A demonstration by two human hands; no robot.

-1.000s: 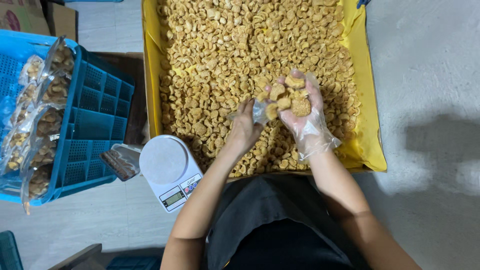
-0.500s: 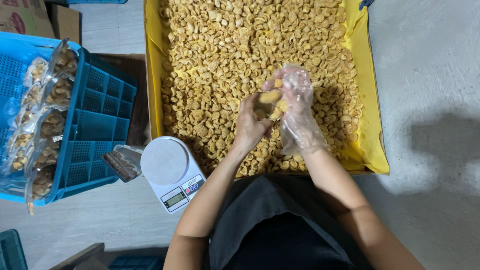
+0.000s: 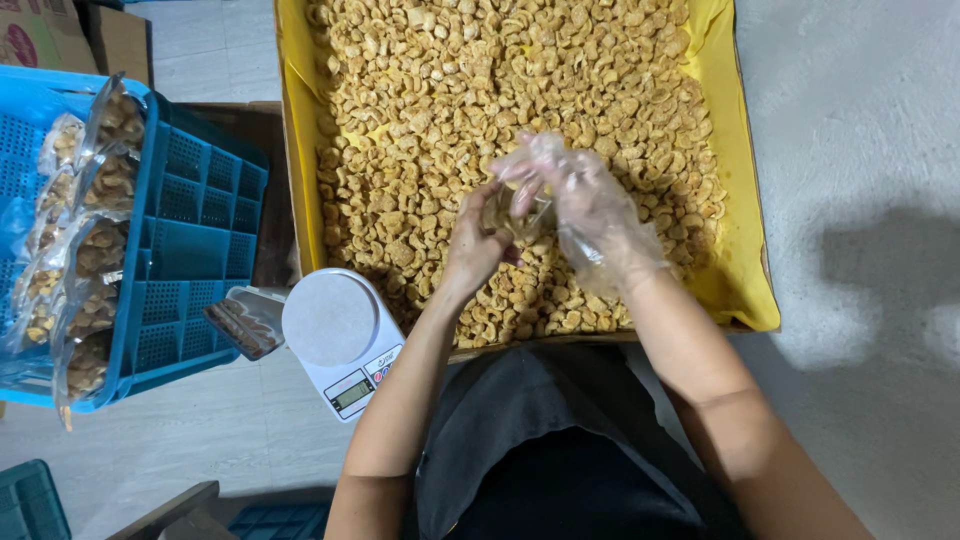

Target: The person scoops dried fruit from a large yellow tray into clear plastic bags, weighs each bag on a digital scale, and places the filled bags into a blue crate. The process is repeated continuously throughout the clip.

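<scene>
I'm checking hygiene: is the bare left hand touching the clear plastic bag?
Touching. The head view shows the left hand gripping the small clear plastic bag with the gloved right hand.

Both forearms bare to above the elbow, left hand (image 3: 478, 245) ungloved, right hand (image 3: 590, 205) in a thin, clear, crinkled plastic glove (image 3: 612, 240) ending loosely at the wrist; black garment (image 3: 560, 450) over torso and lap.

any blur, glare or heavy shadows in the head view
Head view: even, soft lighting; the right hand in its clear glove is slightly motion-blurred; a dark shadow falls on the grey floor at right; the white scale is bright without real glare.
</scene>
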